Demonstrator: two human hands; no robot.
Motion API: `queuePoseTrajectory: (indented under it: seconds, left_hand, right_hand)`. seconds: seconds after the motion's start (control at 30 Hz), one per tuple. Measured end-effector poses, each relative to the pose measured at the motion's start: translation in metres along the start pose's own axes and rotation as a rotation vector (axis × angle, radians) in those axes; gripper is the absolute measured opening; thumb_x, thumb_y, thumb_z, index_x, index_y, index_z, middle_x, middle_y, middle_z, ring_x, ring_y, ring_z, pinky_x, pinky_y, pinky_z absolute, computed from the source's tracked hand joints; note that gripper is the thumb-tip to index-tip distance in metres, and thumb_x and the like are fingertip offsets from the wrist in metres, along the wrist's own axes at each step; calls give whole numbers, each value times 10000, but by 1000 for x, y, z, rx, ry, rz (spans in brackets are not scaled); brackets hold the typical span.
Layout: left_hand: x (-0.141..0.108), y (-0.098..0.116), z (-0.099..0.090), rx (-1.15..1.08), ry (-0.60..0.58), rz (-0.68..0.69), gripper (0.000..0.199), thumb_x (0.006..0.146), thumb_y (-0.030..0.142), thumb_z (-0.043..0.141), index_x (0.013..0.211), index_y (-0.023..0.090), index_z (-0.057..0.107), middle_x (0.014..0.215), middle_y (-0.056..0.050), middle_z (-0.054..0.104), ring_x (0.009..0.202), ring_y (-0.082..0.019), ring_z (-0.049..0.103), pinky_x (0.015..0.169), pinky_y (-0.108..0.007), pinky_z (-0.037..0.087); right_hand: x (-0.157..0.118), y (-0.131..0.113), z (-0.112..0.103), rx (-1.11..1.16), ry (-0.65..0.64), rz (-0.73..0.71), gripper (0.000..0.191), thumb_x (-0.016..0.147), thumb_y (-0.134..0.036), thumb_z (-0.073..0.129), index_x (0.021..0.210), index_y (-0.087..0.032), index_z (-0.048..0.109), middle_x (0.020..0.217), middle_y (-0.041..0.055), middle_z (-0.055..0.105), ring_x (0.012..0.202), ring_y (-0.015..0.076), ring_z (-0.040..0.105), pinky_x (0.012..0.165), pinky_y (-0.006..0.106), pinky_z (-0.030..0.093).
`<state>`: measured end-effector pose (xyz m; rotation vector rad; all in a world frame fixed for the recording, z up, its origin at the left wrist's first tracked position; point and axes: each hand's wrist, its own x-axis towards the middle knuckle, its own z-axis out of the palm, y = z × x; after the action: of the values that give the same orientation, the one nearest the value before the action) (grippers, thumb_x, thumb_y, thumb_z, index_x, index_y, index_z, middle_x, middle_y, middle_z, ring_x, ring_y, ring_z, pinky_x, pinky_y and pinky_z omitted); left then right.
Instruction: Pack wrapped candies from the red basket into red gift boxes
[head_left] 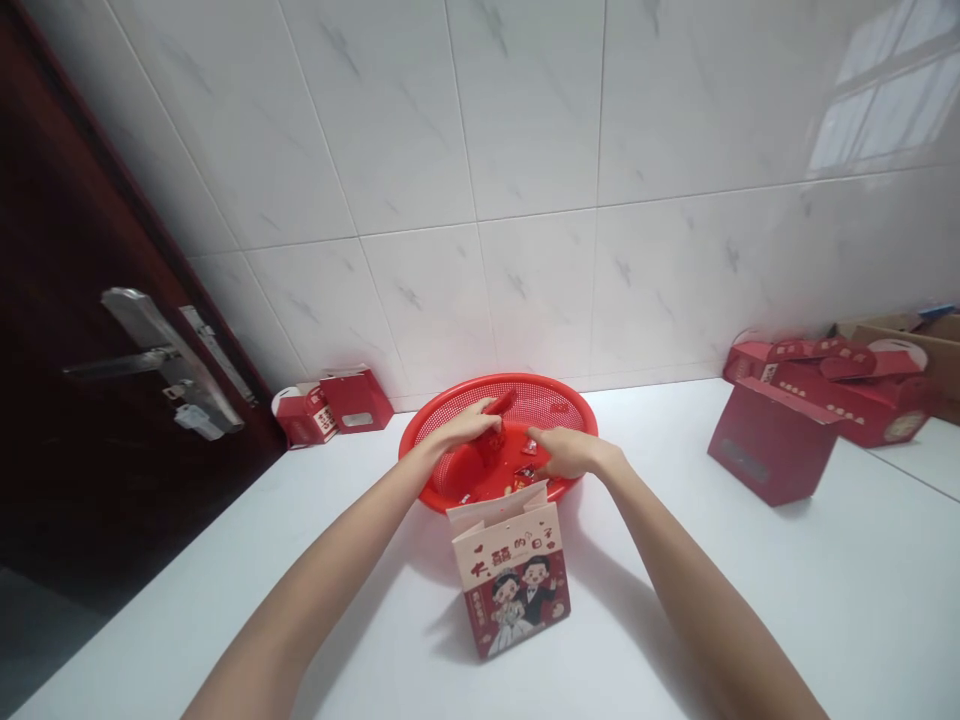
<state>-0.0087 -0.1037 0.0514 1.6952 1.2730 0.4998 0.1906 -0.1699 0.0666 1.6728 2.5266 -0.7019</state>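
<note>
A red plastic basket with mesh sides stands on the white table, and both hands reach into it. My left hand is closed on a shiny red packet; more red wrapping shows just under its fingers. Lower on the right, my right hand has its fingers apart, close to a small wrapped candy and other small wrapped pieces on the basket floor. In front of the basket, between my forearms, an open-topped paper gift bag with a cartoon wedding couple stands upright.
Red gift boxes stand by the wall at the left. A dark red paper bag stands at the right, with more red boxes and a cardboard box behind it. A dark door with a metal handle is at the left.
</note>
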Motion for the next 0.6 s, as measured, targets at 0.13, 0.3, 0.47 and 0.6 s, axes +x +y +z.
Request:
queuePoseTrajectory:
  seconds: [0.13, 0.3, 0.47, 0.6]
  left_hand:
    - [-2, 2, -1, 2, 52, -83, 531, 736, 261, 565, 1258, 209, 483, 950, -61, 691, 859, -209, 671, 577, -247, 472]
    - [-1, -5, 1, 383, 310, -74, 787, 780, 441, 655, 1452, 146, 374, 1506, -221, 446, 1384, -372, 445, 933, -390, 503]
    - [2, -9, 17, 680, 66, 439, 632, 782, 429, 693, 1351, 204, 532, 1473, -152, 491, 1377, -346, 443, 1108, -448, 391]
    - [2, -8, 32, 730, -239, 420, 720, 729, 486, 736, 1353, 191, 530, 1336, -154, 595, 1196, -348, 577, 999, -452, 480]
  right_hand:
    - [0, -1, 1, 11, 1, 25, 813, 843, -348, 685, 1542, -187, 300, 1386, 200, 583, 1186, 344, 621, 804, 351, 492]
    - [1, -1, 3, -4, 4, 28, 903, 845, -361, 695, 1587, -200, 205, 1456, 214, 522, 1287, 366, 560, 919, 387, 480]
    - [4, 0, 7, 20, 51, 40, 930, 839, -292, 686, 1594, -229, 146, 1633, 216, 243, 1256, 349, 591, 822, 342, 506]
    - [9, 1, 11, -28, 77, 77, 596, 838, -166, 615, 1407, -120, 447, 1538, 249, 383, 1048, 304, 688, 696, 310, 483]
